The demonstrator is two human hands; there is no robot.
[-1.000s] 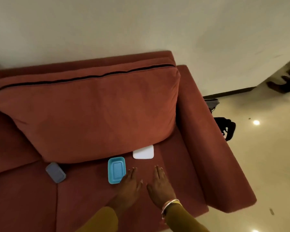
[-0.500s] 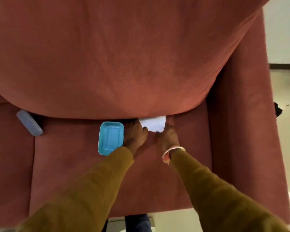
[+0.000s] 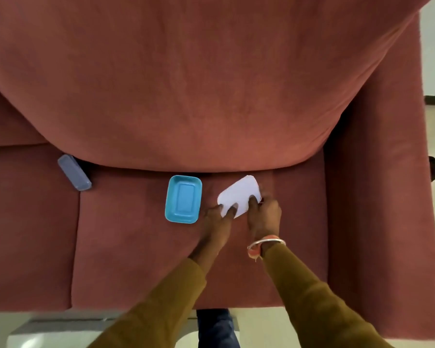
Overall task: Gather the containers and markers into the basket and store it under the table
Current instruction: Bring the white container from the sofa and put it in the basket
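Two hands close together, both clamped on white flat rectangular plastic container [image 3: 239, 193], which lies skewed on red fabric sofa seat [image 3: 136, 259], just below big red back cushion [image 3: 186, 84]. Grip: left hand [image 3: 217, 223] pinches near-left corner; right hand [image 3: 264, 217] curls fingers over right edge. Light-blue rectangular plastic tray [image 3: 183, 199] just left of it, not touching. Grey-blue oblong plastic container [image 3: 74, 172] well left, at cushion edge.

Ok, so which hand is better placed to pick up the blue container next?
Left, probably. Both hands are on the white container, but the left hand is right beside the blue container; the right hand is on the far side.
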